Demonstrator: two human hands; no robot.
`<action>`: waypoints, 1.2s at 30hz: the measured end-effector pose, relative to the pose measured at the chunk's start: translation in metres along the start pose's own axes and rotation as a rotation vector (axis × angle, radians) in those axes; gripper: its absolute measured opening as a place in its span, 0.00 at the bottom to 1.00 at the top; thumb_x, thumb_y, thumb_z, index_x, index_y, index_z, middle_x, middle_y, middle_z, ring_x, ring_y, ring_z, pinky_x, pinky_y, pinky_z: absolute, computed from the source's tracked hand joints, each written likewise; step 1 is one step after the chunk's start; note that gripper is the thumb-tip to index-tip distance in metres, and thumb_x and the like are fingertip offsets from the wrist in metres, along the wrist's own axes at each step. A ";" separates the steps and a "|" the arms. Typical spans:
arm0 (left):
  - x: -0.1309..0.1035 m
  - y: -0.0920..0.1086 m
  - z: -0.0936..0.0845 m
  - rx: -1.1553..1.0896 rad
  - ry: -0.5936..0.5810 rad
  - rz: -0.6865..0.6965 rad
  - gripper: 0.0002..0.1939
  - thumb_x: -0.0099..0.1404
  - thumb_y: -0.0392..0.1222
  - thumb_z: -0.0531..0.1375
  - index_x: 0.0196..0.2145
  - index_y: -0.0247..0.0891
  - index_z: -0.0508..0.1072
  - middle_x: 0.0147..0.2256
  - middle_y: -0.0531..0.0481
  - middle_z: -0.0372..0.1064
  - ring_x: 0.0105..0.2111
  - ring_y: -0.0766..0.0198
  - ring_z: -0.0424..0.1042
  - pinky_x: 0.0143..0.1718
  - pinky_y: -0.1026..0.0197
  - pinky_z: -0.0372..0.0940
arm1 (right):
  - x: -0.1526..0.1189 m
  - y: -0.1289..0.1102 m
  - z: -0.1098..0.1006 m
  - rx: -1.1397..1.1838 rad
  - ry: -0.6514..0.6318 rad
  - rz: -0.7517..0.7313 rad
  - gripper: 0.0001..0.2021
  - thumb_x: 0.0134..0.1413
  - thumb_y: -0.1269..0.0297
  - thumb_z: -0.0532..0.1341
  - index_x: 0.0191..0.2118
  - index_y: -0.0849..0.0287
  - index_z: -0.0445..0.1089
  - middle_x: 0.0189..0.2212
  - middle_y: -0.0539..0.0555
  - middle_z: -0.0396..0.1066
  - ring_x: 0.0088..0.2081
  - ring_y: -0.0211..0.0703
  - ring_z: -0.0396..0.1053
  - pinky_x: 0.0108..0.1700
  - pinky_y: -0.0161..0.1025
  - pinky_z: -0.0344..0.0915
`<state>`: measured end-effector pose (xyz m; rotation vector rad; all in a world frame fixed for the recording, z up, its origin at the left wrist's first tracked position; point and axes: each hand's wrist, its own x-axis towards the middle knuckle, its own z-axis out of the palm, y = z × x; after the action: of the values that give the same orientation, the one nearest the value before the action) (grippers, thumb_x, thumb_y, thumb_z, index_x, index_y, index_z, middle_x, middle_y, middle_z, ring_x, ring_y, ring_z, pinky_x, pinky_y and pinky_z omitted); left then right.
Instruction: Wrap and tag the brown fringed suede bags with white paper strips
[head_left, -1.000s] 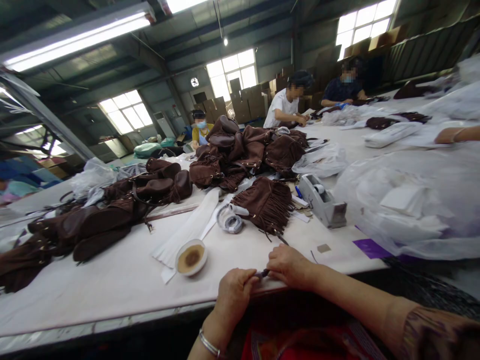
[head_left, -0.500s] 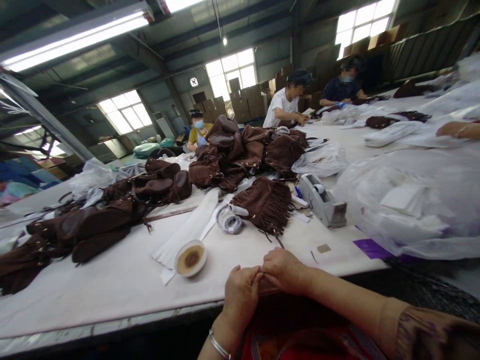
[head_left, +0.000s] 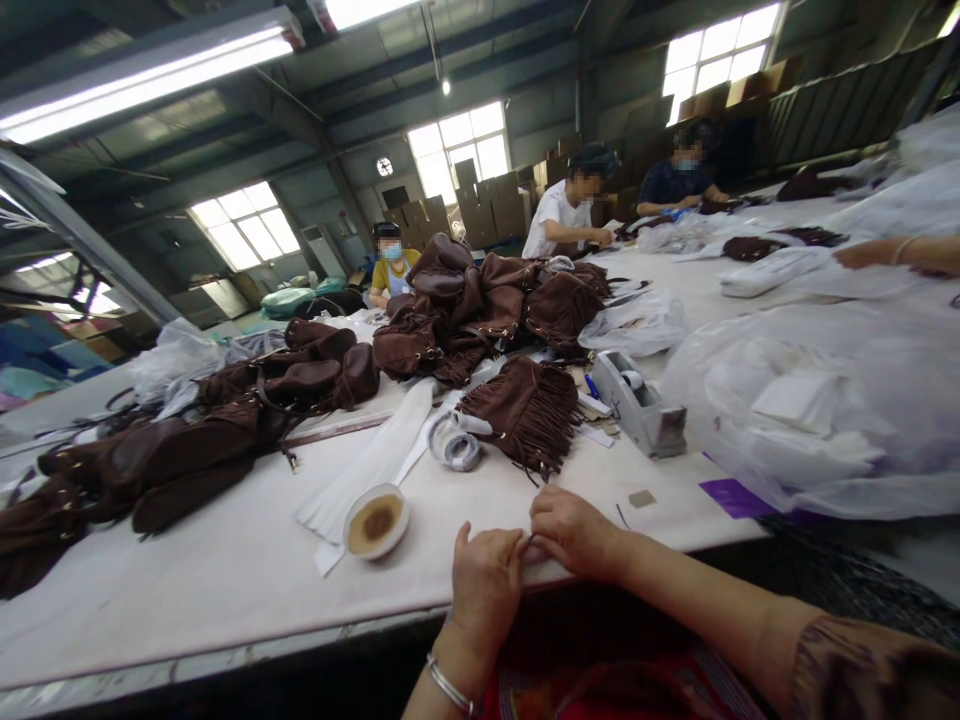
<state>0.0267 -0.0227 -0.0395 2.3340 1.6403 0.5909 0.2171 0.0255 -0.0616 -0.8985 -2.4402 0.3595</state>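
At the near table edge my left hand (head_left: 486, 575) and my right hand (head_left: 574, 525) meet, the fingers of both pinched closed. A thin dark strip (head_left: 531, 538) shows between the fingertips; most of it is hidden. Just beyond them lies a brown fringed bag (head_left: 525, 410) with a dark cord end by my right fingers. To its left rests a coil of grey-white tape (head_left: 456, 442). A shallow white bowl (head_left: 405, 525) with a tan, dark-centred content stands left of my hands.
Brown bags are heaped mid-table (head_left: 495, 300) and along the left (head_left: 195, 440). A grey tape dispenser (head_left: 637, 405) and a large clear plastic bag (head_left: 810, 400) stand right. Several co-workers sit across the table; another person's arm (head_left: 900, 253) reaches in from the right.
My two hands have shifted slightly, with a small gap and the dark strip showing between the fingertips. The view has turned a little; the table things look unmoved.
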 end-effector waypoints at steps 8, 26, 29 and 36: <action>0.016 0.002 -0.004 0.046 -0.018 -0.074 0.14 0.72 0.39 0.52 0.42 0.44 0.79 0.38 0.47 0.80 0.41 0.53 0.78 0.60 0.36 0.53 | 0.001 0.029 -0.019 0.073 0.110 -0.019 0.14 0.56 0.77 0.58 0.47 0.61 0.73 0.49 0.62 0.70 0.52 0.51 0.64 0.56 0.49 0.63; 0.084 0.020 0.030 0.253 0.085 -0.112 0.18 0.73 0.37 0.49 0.34 0.38 0.78 0.32 0.44 0.79 0.35 0.53 0.78 0.54 0.42 0.58 | 0.023 0.072 -0.021 0.109 0.214 0.196 0.10 0.60 0.75 0.56 0.42 0.60 0.73 0.36 0.55 0.73 0.40 0.43 0.70 0.44 0.39 0.68; 0.094 0.023 0.037 0.244 0.096 -0.117 0.17 0.73 0.38 0.50 0.34 0.37 0.78 0.33 0.43 0.79 0.36 0.52 0.77 0.50 0.46 0.60 | 0.012 0.083 -0.026 0.175 0.298 0.287 0.09 0.60 0.73 0.57 0.40 0.59 0.74 0.34 0.55 0.74 0.38 0.45 0.71 0.43 0.41 0.67; 0.104 0.031 0.034 0.217 0.103 -0.085 0.12 0.70 0.39 0.54 0.38 0.38 0.78 0.35 0.43 0.78 0.39 0.53 0.76 0.46 0.51 0.63 | 0.015 0.068 -0.026 0.217 0.300 0.214 0.09 0.59 0.75 0.56 0.38 0.59 0.73 0.34 0.55 0.72 0.39 0.45 0.69 0.43 0.41 0.66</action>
<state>0.0984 0.0651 -0.0369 2.4015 1.9283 0.5480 0.2572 0.0886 -0.0623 -1.0379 -1.9960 0.5146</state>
